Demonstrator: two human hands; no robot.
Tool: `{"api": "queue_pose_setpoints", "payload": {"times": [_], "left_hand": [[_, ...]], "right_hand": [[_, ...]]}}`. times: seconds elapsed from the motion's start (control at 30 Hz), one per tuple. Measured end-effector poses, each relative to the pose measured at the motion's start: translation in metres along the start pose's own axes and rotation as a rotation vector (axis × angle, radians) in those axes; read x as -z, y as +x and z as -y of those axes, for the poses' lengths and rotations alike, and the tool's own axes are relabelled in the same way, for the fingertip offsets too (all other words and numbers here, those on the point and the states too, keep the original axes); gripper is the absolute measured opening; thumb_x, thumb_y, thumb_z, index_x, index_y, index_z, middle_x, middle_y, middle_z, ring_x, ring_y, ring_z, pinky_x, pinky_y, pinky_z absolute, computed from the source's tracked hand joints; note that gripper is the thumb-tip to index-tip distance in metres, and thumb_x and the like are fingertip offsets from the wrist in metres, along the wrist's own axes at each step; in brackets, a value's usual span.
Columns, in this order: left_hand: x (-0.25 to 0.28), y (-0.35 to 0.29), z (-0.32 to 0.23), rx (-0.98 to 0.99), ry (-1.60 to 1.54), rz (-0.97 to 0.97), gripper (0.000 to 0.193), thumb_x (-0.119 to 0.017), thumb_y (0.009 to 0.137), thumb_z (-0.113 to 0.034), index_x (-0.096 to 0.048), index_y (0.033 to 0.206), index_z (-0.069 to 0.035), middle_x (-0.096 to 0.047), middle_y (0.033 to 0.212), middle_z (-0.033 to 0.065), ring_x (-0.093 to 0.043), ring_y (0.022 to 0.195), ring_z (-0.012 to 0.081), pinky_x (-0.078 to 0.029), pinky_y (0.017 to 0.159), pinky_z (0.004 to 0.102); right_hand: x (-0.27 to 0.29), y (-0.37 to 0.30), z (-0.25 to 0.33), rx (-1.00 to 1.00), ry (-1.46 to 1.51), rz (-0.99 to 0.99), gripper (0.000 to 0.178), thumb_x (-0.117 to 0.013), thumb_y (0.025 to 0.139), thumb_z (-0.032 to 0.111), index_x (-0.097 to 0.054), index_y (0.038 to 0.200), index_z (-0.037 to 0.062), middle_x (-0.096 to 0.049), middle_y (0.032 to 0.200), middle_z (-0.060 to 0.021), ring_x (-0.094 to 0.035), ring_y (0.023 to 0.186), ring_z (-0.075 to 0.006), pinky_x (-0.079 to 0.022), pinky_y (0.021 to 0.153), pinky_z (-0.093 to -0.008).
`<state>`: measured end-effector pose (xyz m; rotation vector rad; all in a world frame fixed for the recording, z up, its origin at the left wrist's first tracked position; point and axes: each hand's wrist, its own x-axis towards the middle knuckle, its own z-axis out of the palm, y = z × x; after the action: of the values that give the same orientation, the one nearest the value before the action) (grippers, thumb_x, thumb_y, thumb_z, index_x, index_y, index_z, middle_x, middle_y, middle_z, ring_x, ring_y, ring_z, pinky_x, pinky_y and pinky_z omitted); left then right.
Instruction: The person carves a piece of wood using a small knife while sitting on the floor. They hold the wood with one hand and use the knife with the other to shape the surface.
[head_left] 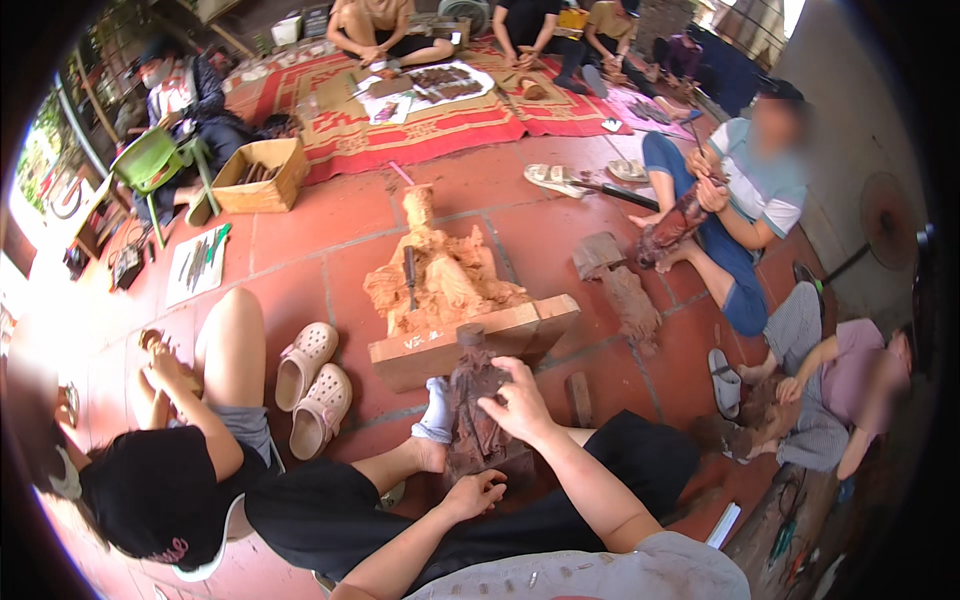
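Note:
A dark brown carved wooden figure (472,400) stands upright between my legs, just in front of me. My right hand (522,402) is at its upper right side, with forefinger and thumb apart; I cannot tell whether the fingertips touch the wood. My left hand (474,496) is low by the dark base (505,466), its fingers curled in, and whatever they hold is hidden. Right behind the figure, a large pale orange wood carving (435,270) rests on a thick wooden block (480,345), with a dark-handled chisel (410,275) leaning on it.
Pink clogs (315,385) sit left of my leg. A seated person (160,490) is at my left; another (750,190) at the right holds a dark carving (675,230). Brown carved wood (625,295) lies on the tiles. Farther off are a wooden box (262,175) and a red mat (400,140).

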<state>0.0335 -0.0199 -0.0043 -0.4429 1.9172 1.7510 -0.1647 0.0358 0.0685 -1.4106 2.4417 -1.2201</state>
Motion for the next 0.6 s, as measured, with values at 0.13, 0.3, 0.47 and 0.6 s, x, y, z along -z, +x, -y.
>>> {"api": "queue_pose_setpoints", "payload": {"times": [0.13, 0.3, 0.47, 0.6], "left_hand": [[-0.001, 0.000, -0.006, 0.030, -0.008, -0.018, 0.036, -0.058, 0.097, -0.027, -0.058, 0.127, -0.007, -0.072, 0.090, 0.0097, -0.068, 0.068, 0.0147, -0.055, 0.062, 0.0292], [-0.005, 0.007, -0.015, 0.034, 0.021, 0.017, 0.034, -0.057, 0.098, -0.025, -0.057, 0.128, -0.007, -0.070, 0.091, 0.0064, -0.065, 0.074, 0.0110, -0.056, 0.063, 0.0273], [0.003, 0.008, -0.009, -0.002, 0.025, -0.013, 0.036, -0.058, 0.097, -0.029, -0.058, 0.127, -0.008, -0.071, 0.090, 0.0084, -0.067, 0.071, 0.0142, -0.055, 0.064, 0.0305], [0.006, -0.003, -0.007, -0.047, 0.061, -0.082, 0.031, -0.057, 0.096, -0.030, -0.061, 0.117, -0.008, -0.070, 0.082, 0.0066, -0.067, 0.065, 0.0166, -0.054, 0.062, 0.0340]], "right_hand": [[0.007, -0.006, 0.002, 0.010, 0.007, 0.051, 0.022, -0.079, 0.074, 0.014, -0.067, 0.082, -0.0025, -0.051, 0.129, -0.0186, -0.051, 0.119, -0.0361, -0.042, 0.101, -0.0430], [0.017, 0.002, -0.021, -0.025, 0.099, 0.019, 0.025, -0.078, 0.076, 0.013, -0.067, 0.094, 0.0007, -0.053, 0.126, -0.0157, -0.052, 0.117, -0.0344, -0.044, 0.099, -0.0408], [0.010, 0.005, -0.010, 0.111, -0.007, 0.088, 0.026, -0.080, 0.071, 0.018, -0.065, 0.069, -0.0022, -0.050, 0.134, -0.0184, -0.054, 0.111, -0.0356, -0.044, 0.096, -0.0451], [0.003, 0.010, -0.012, 0.013, 0.122, 0.039, 0.016, -0.077, 0.074, 0.010, -0.068, 0.078, -0.0026, -0.061, 0.122, -0.0143, -0.056, 0.113, -0.0309, -0.047, 0.095, -0.0404]]}}
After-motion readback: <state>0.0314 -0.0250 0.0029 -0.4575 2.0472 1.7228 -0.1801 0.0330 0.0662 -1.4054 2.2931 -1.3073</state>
